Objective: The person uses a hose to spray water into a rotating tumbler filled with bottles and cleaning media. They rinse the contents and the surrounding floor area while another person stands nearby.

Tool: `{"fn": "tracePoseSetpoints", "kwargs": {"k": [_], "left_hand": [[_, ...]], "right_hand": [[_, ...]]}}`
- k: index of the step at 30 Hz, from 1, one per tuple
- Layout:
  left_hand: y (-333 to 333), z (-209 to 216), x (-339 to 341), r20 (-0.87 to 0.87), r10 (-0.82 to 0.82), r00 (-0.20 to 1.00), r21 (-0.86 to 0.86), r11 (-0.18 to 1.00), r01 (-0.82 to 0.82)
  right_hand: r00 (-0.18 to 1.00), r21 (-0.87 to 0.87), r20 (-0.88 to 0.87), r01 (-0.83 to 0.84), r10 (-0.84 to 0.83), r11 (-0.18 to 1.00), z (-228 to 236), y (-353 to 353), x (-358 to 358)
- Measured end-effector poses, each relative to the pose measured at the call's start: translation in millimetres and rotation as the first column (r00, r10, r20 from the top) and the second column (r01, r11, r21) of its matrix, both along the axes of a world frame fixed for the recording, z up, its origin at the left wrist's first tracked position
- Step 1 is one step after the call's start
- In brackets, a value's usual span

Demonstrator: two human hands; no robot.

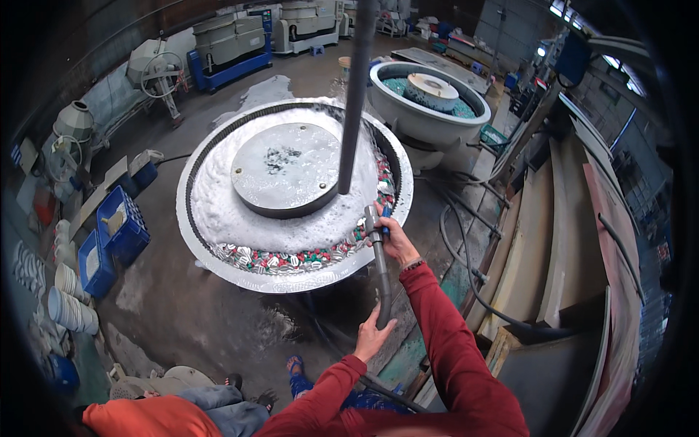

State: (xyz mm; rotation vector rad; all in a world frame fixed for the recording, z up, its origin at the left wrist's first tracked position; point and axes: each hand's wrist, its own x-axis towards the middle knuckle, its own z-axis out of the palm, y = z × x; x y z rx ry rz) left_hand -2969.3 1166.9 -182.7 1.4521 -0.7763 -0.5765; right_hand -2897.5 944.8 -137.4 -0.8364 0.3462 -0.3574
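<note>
My right hand [397, 242] is closed around a grey pipe valve with a blue lever [373, 224], held over the near right rim of a large round vibrating tub [320, 280]. Lower down, my left hand [373, 336] grips the dark hose [383, 280] that runs into the valve. White foam [218, 197] covers most of the tub's ring. Red, green and white pieces [291, 261] with small metal parts show along its near and right sides. At its centre sits a wet, flat round lid [287, 164]. A dark upright pole [354, 109] stands in front of the lid's right edge.
A second round tub [429, 116] with teal pieces stands behind at the right. Blue crates [124, 226] and stacked white buckets [73, 309] line the left. A person in an orange top [156, 419] is at the lower left. Long boards [557, 226] and hoses [466, 247] lie to the right.
</note>
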Motion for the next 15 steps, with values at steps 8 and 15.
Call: {"fn": "tracePoseSetpoints", "kwargs": {"k": [8,15], "left_hand": [[20,1,-18,-0.005,-0.153,0.988,0.169,0.974,0.151],[45,-4,-53,-0.019,-0.189,0.982,0.216,0.958,0.188]], "right_hand": [[0.991,0.123,-0.065,0.122,-0.114,0.985,-18,4,-44],[0.964,0.18,-0.247,0.145,-0.098,0.973,-36,34,-83]]}}
